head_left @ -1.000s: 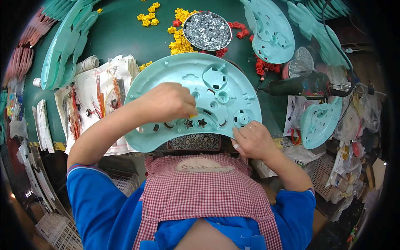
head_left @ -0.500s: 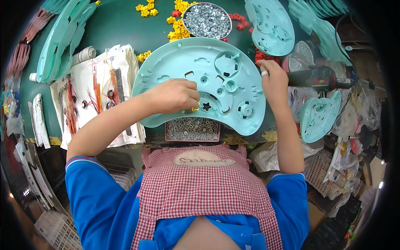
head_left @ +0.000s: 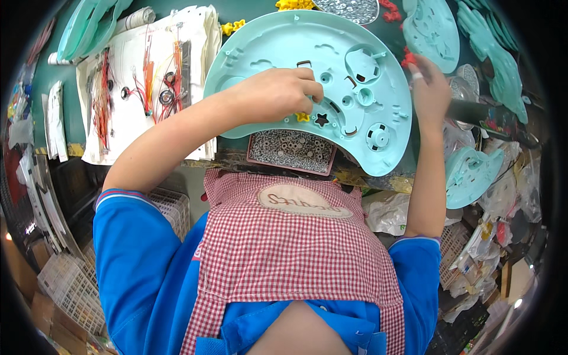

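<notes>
A light teal curved plastic panel (head_left: 248,50) with cutouts and molded posts lies before me. My left hand (head_left: 284,92) is bent over its lower middle, fingertips on a yellow star piece (head_left: 303,118) beside an empty star-shaped hole. My right hand (head_left: 429,86) is beyond the panel's right edge, fingers closed on a red star piece (head_left: 409,58). A pink-rimmed box of small metal parts (head_left: 290,151) sits under the panel's near edge.
Papers with wired speakers (head_left: 154,83) lie left. Teal moldings (head_left: 432,29) stand around both sides. A dish of metal bits (head_left: 346,9) and yellow stars (head_left: 234,26) are behind. A dark tool (head_left: 482,118) and plastic bags (head_left: 509,177) are right.
My right hand left the panel's lower right edge and moved up to the red stars. My left hand stayed over the star holes. The view shifted, so the table appears higher.
</notes>
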`<state>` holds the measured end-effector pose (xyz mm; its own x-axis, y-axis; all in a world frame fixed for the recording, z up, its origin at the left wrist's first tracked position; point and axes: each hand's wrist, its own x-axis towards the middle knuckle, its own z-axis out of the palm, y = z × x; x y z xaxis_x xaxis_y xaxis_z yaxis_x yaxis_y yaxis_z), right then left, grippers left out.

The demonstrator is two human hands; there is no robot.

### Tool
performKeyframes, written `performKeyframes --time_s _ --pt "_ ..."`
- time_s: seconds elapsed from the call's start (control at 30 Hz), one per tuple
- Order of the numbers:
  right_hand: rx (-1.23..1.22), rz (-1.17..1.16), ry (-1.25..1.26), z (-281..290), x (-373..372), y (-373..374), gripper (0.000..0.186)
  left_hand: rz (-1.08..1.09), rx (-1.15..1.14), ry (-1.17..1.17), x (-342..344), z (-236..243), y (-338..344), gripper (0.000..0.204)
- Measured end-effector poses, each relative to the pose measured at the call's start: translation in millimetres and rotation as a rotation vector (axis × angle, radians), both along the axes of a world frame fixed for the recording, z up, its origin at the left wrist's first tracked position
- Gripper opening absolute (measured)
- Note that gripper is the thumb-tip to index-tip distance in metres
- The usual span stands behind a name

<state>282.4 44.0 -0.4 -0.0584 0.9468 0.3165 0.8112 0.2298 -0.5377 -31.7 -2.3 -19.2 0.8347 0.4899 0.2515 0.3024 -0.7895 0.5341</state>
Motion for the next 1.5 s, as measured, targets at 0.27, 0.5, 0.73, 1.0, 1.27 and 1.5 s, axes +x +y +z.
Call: performKeyframes --time_s 0.27,0.5,0.73,1.0,1.27,1.5 --pt "-0.203 0.924 -0.096 -11.2 -70.1 -55.6 0.024 0.293 -0.019 0.060 -15.8 10.3 -66.8 0.019" --pt "-0.165 0.960 -0.168 -12.4 -74.5 -41.5 0.021 0.453 0.407 -0.039 9.6 10.4 -77.1 0.016" --pt "-0.193 0.926 -0.130 -12.0 -73.0 -43.1 0.015 0.400 0.174 0.271 24.1 -10.0 -117.4 0.006" --pt "-0.087 0.893 -0.031 16.4 -88.5 -117.3 0.012 0.401 0.094 0.235 18.0 -4.4 -119.2 0.006" --pt "-0.369 0.742 -0.271 -25.9 -87.3 -147.9 0.015 0.467 -0.208 -0.092 5.6 35.9 -48.6 0.008" --pt "-0.182 0.767 0.028 18.1 -92.2 -131.6 0.022 0.385 -0.059 0.168 8.8 10.7 -16.7 0.007"
